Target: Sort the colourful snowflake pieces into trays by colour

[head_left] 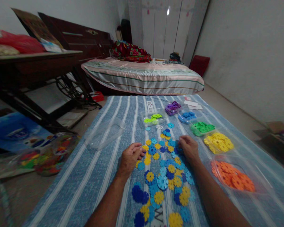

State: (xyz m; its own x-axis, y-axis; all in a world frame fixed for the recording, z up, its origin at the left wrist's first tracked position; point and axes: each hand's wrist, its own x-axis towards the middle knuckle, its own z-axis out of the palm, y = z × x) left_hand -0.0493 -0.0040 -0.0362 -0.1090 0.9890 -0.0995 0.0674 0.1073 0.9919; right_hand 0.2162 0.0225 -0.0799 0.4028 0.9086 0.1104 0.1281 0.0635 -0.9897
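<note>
Many flat, flower-shaped plastic discs in yellow, light blue and dark blue lie scattered across the middle of the striped cloth; a light blue disc (162,182) and a yellow disc (159,197) are among them. My left hand (132,155) is at the left edge of the spread, thumb and fingers drawn together beside a yellow disc (145,148). What its fingertips hold, if anything, is not clear. On the right edge, my right hand (189,147) is closed with its fingers curled down by the light blue discs. Its fingertips are partly hidden.
Clear tubs of sorted discs curve along the right: lime (153,118), purple (172,107), blue (187,116), green (203,128), yellow (218,142) and orange (233,176). A clear plastic tub (106,134) lies at left. Beyond the striped cloth (85,186) stands a bed (144,77).
</note>
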